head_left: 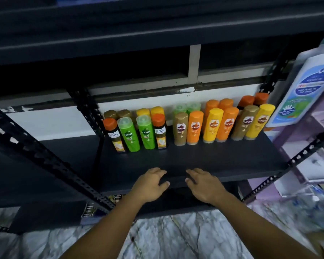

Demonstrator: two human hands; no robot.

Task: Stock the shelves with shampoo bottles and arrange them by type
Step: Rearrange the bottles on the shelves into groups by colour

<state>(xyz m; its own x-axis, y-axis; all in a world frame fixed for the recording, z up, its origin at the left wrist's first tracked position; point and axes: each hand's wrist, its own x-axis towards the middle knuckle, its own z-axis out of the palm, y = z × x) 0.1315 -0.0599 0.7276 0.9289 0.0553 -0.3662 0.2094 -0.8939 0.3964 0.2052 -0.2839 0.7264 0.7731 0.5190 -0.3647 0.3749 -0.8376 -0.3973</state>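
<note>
While the shampoo bottles (193,126) stand upright in two rows along the back of the dark shelf (204,157), the left hand (150,186) and right hand (204,184) are at that shelf's front edge, both released, fingers loose, holding nothing. Set at the rear, the stock probably leaves the shelf's front free for more. Green, orange, yellow and brown bottles sit interleaved, so sorting by type seems unfinished.

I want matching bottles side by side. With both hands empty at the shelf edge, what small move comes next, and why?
Probably the left hand reaches for the dark orange-capped bottle right of the green pair, to set it beside its twin at the row's left end; the greens split that type.
</note>
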